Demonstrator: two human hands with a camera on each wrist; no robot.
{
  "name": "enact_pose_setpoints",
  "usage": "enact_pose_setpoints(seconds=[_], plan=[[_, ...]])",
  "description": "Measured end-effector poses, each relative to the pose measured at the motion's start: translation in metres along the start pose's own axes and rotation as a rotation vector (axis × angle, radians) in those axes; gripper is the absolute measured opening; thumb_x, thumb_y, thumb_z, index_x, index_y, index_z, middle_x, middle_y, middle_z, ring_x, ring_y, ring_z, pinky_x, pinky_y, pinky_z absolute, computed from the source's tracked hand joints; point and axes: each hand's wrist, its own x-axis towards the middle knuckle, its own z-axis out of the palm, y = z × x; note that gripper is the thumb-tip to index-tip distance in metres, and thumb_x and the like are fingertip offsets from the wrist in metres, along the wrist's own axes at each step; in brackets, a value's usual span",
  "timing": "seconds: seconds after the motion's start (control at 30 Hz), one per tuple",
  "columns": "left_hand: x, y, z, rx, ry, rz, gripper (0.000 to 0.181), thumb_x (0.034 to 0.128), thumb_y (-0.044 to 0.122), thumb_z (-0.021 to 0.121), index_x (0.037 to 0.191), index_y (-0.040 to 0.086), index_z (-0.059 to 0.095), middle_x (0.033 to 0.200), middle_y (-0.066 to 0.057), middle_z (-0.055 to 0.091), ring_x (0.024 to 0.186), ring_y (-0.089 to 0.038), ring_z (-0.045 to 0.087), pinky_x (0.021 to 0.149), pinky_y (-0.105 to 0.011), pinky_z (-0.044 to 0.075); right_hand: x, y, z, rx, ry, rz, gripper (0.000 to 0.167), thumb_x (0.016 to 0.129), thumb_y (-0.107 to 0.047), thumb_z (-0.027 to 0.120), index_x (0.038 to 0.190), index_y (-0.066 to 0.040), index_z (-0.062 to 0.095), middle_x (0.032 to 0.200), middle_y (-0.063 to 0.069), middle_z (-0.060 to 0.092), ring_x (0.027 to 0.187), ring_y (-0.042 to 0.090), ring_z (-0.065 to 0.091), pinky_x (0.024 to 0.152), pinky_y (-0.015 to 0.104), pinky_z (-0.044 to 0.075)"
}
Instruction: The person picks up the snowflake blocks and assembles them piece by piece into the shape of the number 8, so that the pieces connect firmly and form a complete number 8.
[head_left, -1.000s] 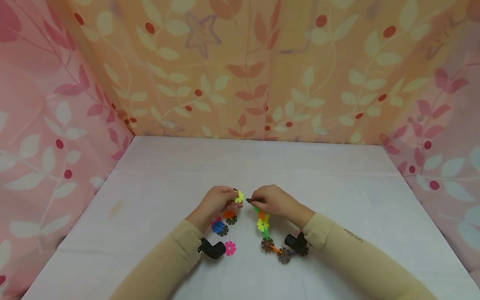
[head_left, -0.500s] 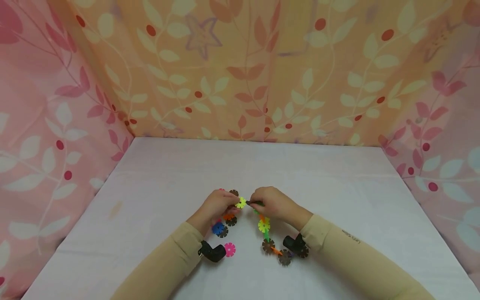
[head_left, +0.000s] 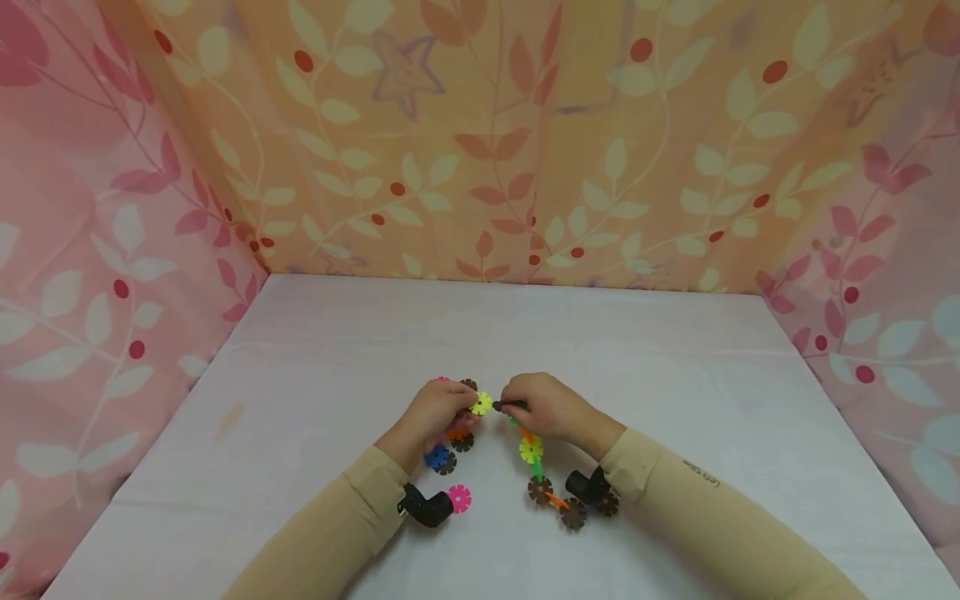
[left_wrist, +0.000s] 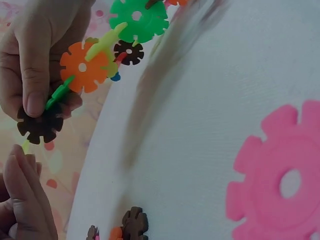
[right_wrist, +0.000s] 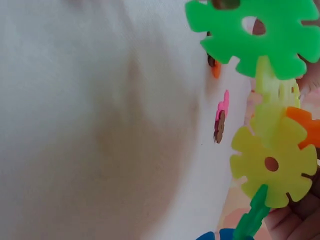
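In the head view my left hand (head_left: 435,414) pinches a yellow notched flower disc (head_left: 482,404) between thumb and fingers. Facing it, my right hand (head_left: 555,404) pinches a dark brown notched disc (left_wrist: 41,125), seen flat in the left wrist view. The yellow disc's edge meets or nearly meets the brown one; whether their slots interlock I cannot tell. From the brown disc hangs a chain of joined discs, with a green disc (left_wrist: 138,19), an orange disc (left_wrist: 84,67) and a yellow disc (right_wrist: 272,165) among them. My right palm is mostly hidden in its own wrist view.
Loose discs lie around my left hand: a pink disc (head_left: 460,498), a blue disc (head_left: 436,457) and several brown and orange ones. The chain's lower end, with brown discs (head_left: 573,514), rests on the white table near my right wrist camera (head_left: 588,486). Patterned cloth (head_left: 495,150) walls the back and sides.
My left hand has shifted slightly right and down, bringing the yellow disc up to the brown one. Pink and brown discs behind that hand have come into view. The hanging chain has swung slightly right.
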Motion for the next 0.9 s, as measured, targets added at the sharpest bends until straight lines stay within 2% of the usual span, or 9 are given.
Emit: enact_pose_setpoints(seconds=[0.3, 0.57, 0.73, 0.83, 0.9], plan=[[-0.0019, 0.0025, -0.0002, 0.032, -0.014, 0.011, 0.020, 0.0891, 0.013, 0.058, 0.098, -0.004, 0.065, 0.084, -0.013, 0.063, 0.061, -0.014, 0.062, 0.063, -0.023, 0.053, 0.0006, -0.0007, 0.0010, -0.033, -0.023, 0.005, 0.009, 0.087, -0.012, 0.061, 0.083, -0.007, 0.068, 0.078, -0.004, 0.061, 0.072, 0.010, 0.055, 0.071, 0.027, 0.048], [-0.0022, 0.0006, 0.0021, 0.041, 0.013, 0.038, 0.019, 0.0894, 0.011, 0.057, 0.096, -0.004, 0.065, 0.084, -0.012, 0.062, 0.060, -0.015, 0.061, 0.059, -0.023, 0.052, -0.0004, 0.0003, 0.0049, -0.024, -0.043, 0.018, 0.009, 0.087, -0.014, 0.061, 0.083, -0.009, 0.068, 0.077, -0.005, 0.059, 0.069, 0.007, 0.052, 0.067, 0.025, 0.047], [-0.0019, -0.0006, 0.0038, 0.103, 0.022, 0.047, 0.018, 0.0892, 0.012, 0.058, 0.094, -0.003, 0.066, 0.084, -0.012, 0.063, 0.061, -0.016, 0.062, 0.062, -0.027, 0.053, -0.0027, 0.0002, 0.0066, -0.015, -0.021, 0.036, 0.010, 0.088, -0.013, 0.060, 0.083, -0.009, 0.067, 0.078, -0.007, 0.059, 0.069, 0.006, 0.052, 0.067, 0.025, 0.047], [-0.0031, -0.0011, 0.0039, 0.094, 0.018, 0.046, 0.018, 0.0892, 0.013, 0.058, 0.093, -0.003, 0.066, 0.083, -0.011, 0.063, 0.059, -0.014, 0.061, 0.063, -0.027, 0.053, -0.0029, -0.0010, 0.0060, -0.024, -0.010, 0.040, 0.010, 0.088, -0.014, 0.060, 0.083, -0.009, 0.068, 0.078, -0.007, 0.060, 0.070, 0.006, 0.053, 0.068, 0.025, 0.047], [-0.0088, 0.0031, 0.0044, 0.090, 0.013, 0.050, 0.018, 0.0896, 0.012, 0.057, 0.094, -0.004, 0.065, 0.083, -0.011, 0.063, 0.058, -0.013, 0.060, 0.064, -0.029, 0.054, -0.0028, -0.0011, 0.0057, -0.034, -0.008, 0.038, 0.010, 0.088, -0.014, 0.060, 0.083, -0.009, 0.067, 0.078, -0.006, 0.060, 0.070, 0.007, 0.053, 0.068, 0.026, 0.047]])
